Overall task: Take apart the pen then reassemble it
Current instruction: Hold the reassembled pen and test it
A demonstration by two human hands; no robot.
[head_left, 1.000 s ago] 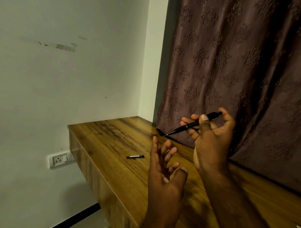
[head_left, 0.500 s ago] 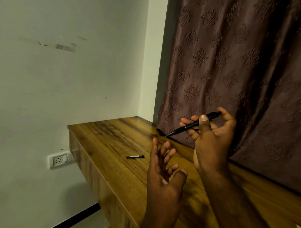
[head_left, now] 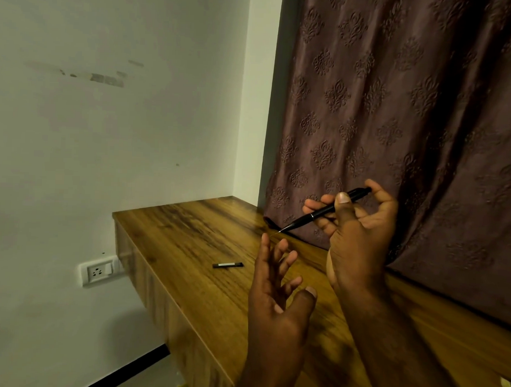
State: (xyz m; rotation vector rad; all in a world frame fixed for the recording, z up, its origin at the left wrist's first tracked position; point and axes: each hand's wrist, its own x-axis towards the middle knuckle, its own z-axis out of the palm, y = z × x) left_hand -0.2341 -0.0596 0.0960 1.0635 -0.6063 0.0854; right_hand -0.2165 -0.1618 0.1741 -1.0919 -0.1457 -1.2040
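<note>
Black pen (head_left: 324,210), slim, fine tip pointing down-left, clamped in right hand (head_left: 360,234) between thumb and fingers, held above wooden table (head_left: 188,249) against brown curtain (head_left: 410,112). Left hand (head_left: 277,289) spread wide, gripping nothing, just under pen tip. Small black piece (head_left: 228,265) with pale band flat on table, too small to identify; pen's rear end hidden by curled fingers.

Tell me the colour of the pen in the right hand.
Black, seen in the head view: pen, right hand.
</note>
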